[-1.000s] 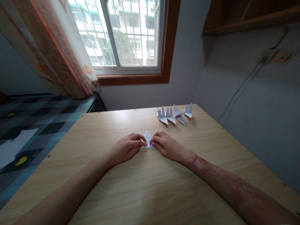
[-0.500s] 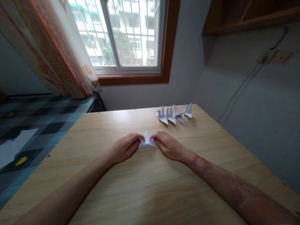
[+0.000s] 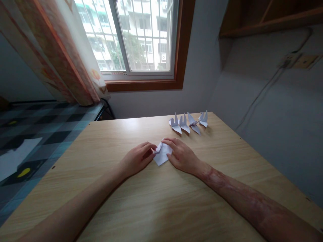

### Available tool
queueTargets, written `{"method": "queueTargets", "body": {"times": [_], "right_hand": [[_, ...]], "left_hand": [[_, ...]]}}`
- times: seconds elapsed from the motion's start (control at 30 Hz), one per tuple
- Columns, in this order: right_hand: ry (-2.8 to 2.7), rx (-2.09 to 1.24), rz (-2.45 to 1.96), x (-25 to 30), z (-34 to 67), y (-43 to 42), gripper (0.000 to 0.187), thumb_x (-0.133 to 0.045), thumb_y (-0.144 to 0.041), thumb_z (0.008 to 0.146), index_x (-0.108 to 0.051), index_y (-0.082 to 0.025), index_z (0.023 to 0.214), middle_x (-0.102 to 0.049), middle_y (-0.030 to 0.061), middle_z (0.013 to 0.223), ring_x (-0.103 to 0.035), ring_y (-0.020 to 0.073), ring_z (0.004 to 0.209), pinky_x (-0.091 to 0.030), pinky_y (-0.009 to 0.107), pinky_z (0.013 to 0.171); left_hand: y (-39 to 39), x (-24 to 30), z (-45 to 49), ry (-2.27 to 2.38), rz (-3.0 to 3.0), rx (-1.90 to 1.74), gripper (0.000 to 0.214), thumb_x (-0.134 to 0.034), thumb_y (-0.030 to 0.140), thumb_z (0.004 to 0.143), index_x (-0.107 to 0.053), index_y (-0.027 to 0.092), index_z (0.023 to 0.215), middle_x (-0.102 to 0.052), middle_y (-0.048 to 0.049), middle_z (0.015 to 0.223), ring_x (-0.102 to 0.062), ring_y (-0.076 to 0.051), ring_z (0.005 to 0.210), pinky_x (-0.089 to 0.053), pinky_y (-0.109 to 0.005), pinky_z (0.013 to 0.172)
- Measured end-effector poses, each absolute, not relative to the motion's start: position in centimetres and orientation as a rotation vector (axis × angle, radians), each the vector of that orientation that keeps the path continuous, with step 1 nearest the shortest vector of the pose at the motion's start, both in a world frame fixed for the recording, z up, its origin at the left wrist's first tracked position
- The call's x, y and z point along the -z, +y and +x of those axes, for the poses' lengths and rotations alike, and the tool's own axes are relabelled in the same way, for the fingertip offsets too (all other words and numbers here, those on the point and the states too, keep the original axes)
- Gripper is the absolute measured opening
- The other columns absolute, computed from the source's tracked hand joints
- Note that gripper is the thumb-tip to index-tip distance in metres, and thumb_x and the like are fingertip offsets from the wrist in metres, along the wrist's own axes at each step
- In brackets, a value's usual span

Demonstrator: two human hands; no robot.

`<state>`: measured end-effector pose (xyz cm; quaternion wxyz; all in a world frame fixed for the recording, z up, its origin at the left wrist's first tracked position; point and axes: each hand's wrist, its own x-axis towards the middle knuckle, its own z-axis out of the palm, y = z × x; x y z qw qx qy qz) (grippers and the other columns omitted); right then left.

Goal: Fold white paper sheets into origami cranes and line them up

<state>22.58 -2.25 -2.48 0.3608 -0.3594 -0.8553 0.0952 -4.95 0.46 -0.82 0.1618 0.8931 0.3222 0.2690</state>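
A small folded piece of white paper (image 3: 162, 155) lies on the wooden table (image 3: 161, 201) between my two hands. My left hand (image 3: 137, 158) rests on the table with its fingers curled, the fingertips pinching the paper's left edge. My right hand (image 3: 181, 155) lies over the paper's right side, fingers bent and pressing on it. Part of the paper is hidden under the fingers.
Several finished white paper cranes (image 3: 188, 123) stand in a row near the table's far right edge. Beyond the table are a window (image 3: 141, 37) with a patterned curtain (image 3: 63, 50) and a grey wall. A checked bedcover (image 3: 37, 134) lies to the left.
The paper has turned from an upright triangle to a flatter diamond shape, a flap now folded down toward me. Both hands shifted slightly with it and stayed on its edges.
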Motion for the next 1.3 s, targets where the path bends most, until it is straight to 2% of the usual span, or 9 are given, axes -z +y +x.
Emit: {"method": "queueTargets", "body": {"times": [0.13,0.3,0.4,0.57,0.7,0.83,0.97,1.17,1.3], "right_hand": [[-2.177,-0.194,-1.026,2.8,22.5,-2.1,0.049,-0.067,-0.009,0.093,-0.063,-0.024,0.14,-0.067,0.0138,0.145,-0.062,0.0331,0.137,-0.051,0.054,0.12],[-2.145,-0.22,-1.11,3.0,22.4,-1.9,0.04,-0.072,-0.017,0.092,-0.064,-0.02,0.132,-0.072,0.0134,0.125,-0.068,0.0325,0.118,-0.055,0.051,0.108],[-2.126,-0.235,-1.127,2.9,22.4,-1.9,0.039,-0.076,-0.02,0.091,-0.064,-0.019,0.128,-0.072,0.0109,0.115,-0.067,0.0305,0.108,-0.056,0.047,0.101],[-2.13,-0.237,-1.131,2.8,22.4,-2.0,0.041,-0.08,-0.025,0.092,-0.064,-0.019,0.13,-0.07,0.0093,0.111,-0.066,0.0297,0.104,-0.055,0.046,0.1],[-2.134,-0.214,-1.139,3.2,22.4,-1.8,0.041,-0.073,-0.029,0.1,-0.06,-0.018,0.137,-0.07,0.0152,0.126,-0.064,0.0334,0.119,-0.054,0.051,0.107],[-2.11,-0.159,-1.21,3.8,22.5,-1.5,0.057,-0.077,-0.04,0.099,-0.056,-0.017,0.147,-0.065,0.0212,0.144,-0.059,0.0389,0.136,-0.051,0.059,0.115],[-2.1,-0.171,-1.245,3.8,22.5,-1.5,0.046,-0.08,-0.043,0.097,-0.063,-0.019,0.133,-0.069,0.0173,0.136,-0.063,0.0367,0.128,-0.052,0.056,0.113],[-2.049,-0.186,-1.285,3.4,22.5,-1.7,0.041,-0.085,-0.04,0.092,-0.062,-0.02,0.118,-0.07,0.0132,0.116,-0.062,0.0345,0.112,-0.054,0.051,0.1],[-2.023,-0.169,-1.292,3.3,22.5,-1.6,0.025,-0.079,-0.028,0.095,-0.061,-0.021,0.11,-0.068,0.0109,0.11,-0.06,0.0323,0.106,-0.052,0.048,0.094]], "left_hand": [[0.4,0.9,-5.0,1.003,2.538,-0.836,0.012,-0.058,0.028,0.109,-0.067,0.023,0.116,-0.077,-0.0039,0.101,-0.073,-0.018,0.085,-0.056,-0.03,0.079],[0.6,1.3,-5.2,1.223,2.495,-0.884,0.005,-0.064,0.025,0.101,-0.059,0.023,0.102,-0.069,0.0026,0.082,-0.066,-0.016,0.067,-0.05,-0.028,0.066],[0.8,1.3,-5.3,1.315,2.569,-0.912,0.007,-0.067,0.026,0.098,-0.061,0.023,0.098,-0.071,-0.0017,0.093,-0.067,-0.017,0.071,-0.052,-0.03,0.065],[0.9,0.8,-5.1,1.005,2.753,-0.855,0.017,-0.056,0.025,0.108,-0.073,0.024,0.111,-0.078,-0.0083,0.125,-0.074,-0.025,0.114,-0.06,-0.041,0.101],[0.6,0.5,-5.0,0.914,2.747,-0.734,0.02,-0.07,0.039,0.105,-0.075,0.025,0.119,-0.08,-0.0093,0.127,-0.076,-0.027,0.115,-0.061,-0.044,0.104],[0.6,0.6,-5.2,0.816,2.701,-0.715,0.029,-0.075,0.042,0.102,-0.074,0.026,0.127,-0.078,-0.0102,0.136,-0.076,-0.028,0.122,-0.061,-0.044,0.108],[0.8,0.6,-5.3,0.756,2.693,-0.703,0.026,-0.072,0.037,0.105,-0.075,0.027,0.128,-0.077,-0.0097,0.138,-0.075,-0.027,0.125,-0.059,-0.045,0.111],[0.9,0.5,-5.2,0.703,2.677,-0.713,0.016,-0.064,0.03,0.109,-0.078,0.027,0.115,-0.08,-0.0084,0.124,-0.076,-0.024,0.113,-0.061,-0.041,0.104],[0.6,0.3,-5.2,0.702,2.701,-0.675,0.016,-0.068,0.033,0.106,-0.077,0.026,0.117,-0.079,-0.0092,0.126,-0.077,-0.025,0.112,-0.061,-0.042,0.103]]}}
